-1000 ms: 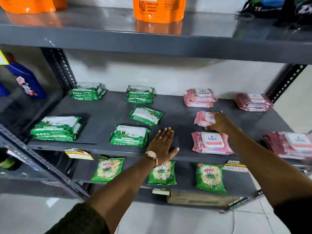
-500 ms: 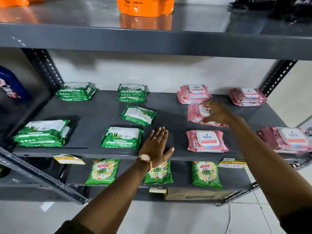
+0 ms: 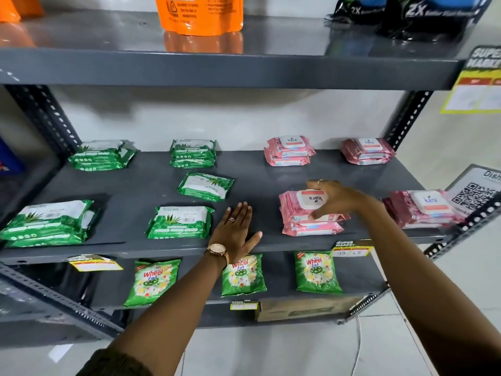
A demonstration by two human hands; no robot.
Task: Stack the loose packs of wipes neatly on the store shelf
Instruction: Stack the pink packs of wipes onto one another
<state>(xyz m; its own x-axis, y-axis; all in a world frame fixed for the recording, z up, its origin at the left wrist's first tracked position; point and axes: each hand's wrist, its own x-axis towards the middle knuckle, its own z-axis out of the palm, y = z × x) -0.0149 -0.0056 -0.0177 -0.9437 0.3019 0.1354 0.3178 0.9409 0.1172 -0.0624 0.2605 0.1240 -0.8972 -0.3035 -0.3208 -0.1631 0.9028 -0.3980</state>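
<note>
On the grey middle shelf (image 3: 257, 175), my right hand (image 3: 334, 198) grips a pink Kara wipes pack (image 3: 301, 203), which lies on top of another pink pack (image 3: 311, 229) near the front edge. My left hand (image 3: 234, 230) rests flat on the shelf with fingers spread, holding nothing. Left of it lie two single green wipes packs, one at the front (image 3: 180, 222) and one tilted further back (image 3: 206, 185). Green stacks sit at the front left (image 3: 47, 223), back left (image 3: 101, 154) and back centre (image 3: 193, 153). Pink stacks stand at the back (image 3: 288, 150), back right (image 3: 367, 151) and front right (image 3: 423, 210).
The upper shelf (image 3: 217, 66) hangs close overhead with an orange pouch (image 3: 199, 13) and dark packs (image 3: 406, 14). Green Wheel detergent packets (image 3: 153, 280) lie on the lower shelf. Slotted metal uprights (image 3: 406, 115) frame both sides. A QR sign (image 3: 474, 194) stands at the right.
My right hand has carried the loose pink pack from mid-shelf toward the front and set it on the front pink pack. My left hand has stayed flat on the shelf.
</note>
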